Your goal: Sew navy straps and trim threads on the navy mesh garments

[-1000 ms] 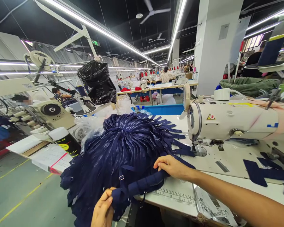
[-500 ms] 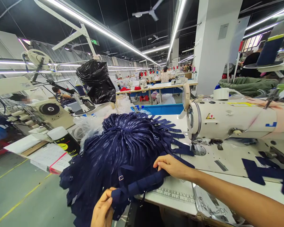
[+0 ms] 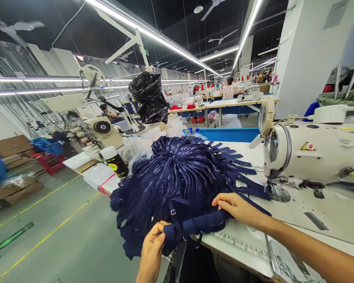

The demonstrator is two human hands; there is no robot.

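Observation:
A big heap of navy blue strapped garment pieces (image 3: 177,177) lies on the left end of the white sewing table (image 3: 312,220). My left hand (image 3: 152,251) pinches the near end of one navy padded band (image 3: 194,226) at the table's edge. Fingers bent, my right hand (image 3: 237,206) grips the band's other end where it meets the heap. A small metal slider on a thin strap (image 3: 173,212) hangs just above the band. The white sewing machine (image 3: 309,151) stands to the right of my right hand, its needle plate (image 3: 279,192) close by.
A ruler is printed along the table's front edge (image 3: 233,243), with a printed plastic bag (image 3: 292,267) beside it. A black-and-yellow can (image 3: 115,161), papers and another machine (image 3: 103,131) sit left of the heap. A black bag (image 3: 149,96) hangs behind. Other workers sit far back.
My head has turned left, so the heap, machine and hands sit further right in view and more floor shows. Both hands keep the same hold on the band.

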